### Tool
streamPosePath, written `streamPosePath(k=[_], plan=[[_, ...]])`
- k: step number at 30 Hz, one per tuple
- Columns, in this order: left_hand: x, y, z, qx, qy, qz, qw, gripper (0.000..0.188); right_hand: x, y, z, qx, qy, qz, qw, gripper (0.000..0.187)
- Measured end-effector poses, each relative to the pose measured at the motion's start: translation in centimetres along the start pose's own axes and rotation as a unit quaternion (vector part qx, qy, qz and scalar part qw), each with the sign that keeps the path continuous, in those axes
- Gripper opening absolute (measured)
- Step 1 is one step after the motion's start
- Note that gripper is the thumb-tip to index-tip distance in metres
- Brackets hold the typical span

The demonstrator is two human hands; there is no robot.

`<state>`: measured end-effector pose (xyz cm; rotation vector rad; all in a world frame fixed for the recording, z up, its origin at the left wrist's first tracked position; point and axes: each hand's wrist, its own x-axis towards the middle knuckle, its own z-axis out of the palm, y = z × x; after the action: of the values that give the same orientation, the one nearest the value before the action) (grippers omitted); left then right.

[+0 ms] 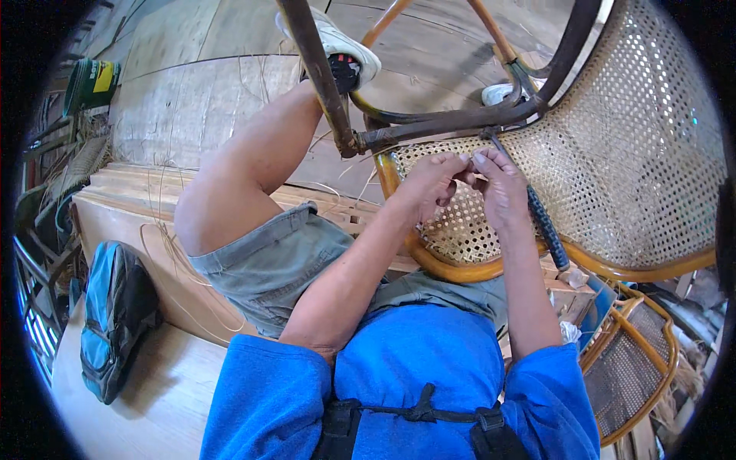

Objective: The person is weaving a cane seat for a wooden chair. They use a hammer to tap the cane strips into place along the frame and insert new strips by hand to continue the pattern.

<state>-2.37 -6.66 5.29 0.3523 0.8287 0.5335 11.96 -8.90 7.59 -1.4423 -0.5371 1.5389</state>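
Presently, from my remote post, I had the left hand and right hand together over the chair's cane, their fingers bent and fingertips meeting. I could not tell whether anything thin was pinched between them. The chair stood in front of the wearer and to the right, its orange rim on the near side of the cane and a dark bar beyond the hands. Just right of the right hand, a tool with a dark grip lay slantwise across the cane. A second chair sat at the near right. On the left I saw loose strands, a blue-and-black backpack and, farther off, a green bucket.
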Motion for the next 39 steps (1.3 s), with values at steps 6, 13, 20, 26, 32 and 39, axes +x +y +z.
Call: streamPosePath(k=[6, 13, 20, 26, 32, 39], plan=[[1.0, -0.5, 0.2, 0.043, 0.059, 0.134, 0.988, 0.016, 0.7, 0.3, 0.5, 0.003, 0.027, -0.019, 0.999, 0.013], [0.1, 0.1, 1.0, 0.306, 0.169, 0.257, 0.901, 0.018, 0.7, 0.7, 0.7, -0.012, 0.039, -0.067, 0.997, 0.015], [0.1, -0.9, -0.7, 0.391, 0.080, 0.276, 0.874, 0.020, 1.0, 0.2, -2.0, 0.113, -0.088, 0.152, 0.978, 0.013], [0.4, -1.2, -0.2, 0.442, 0.147, 0.249, 0.849, 0.022, 1.6, 1.1, -1.7, -0.069, -0.035, 0.029, 0.997, 0.011], [1.4, -0.6, -4.0, 0.596, 0.252, 0.248, 0.721, 0.023, 4.8, 1.7, -1.4, -0.207, 0.013, -0.033, 0.978, 0.009], [3.6, 0.1, -4.1, 0.696, 0.289, 0.120, 0.646, 0.016, 9.0, 2.7, -1.5, -0.296, -0.011, -0.046, 0.954, 0.008]])
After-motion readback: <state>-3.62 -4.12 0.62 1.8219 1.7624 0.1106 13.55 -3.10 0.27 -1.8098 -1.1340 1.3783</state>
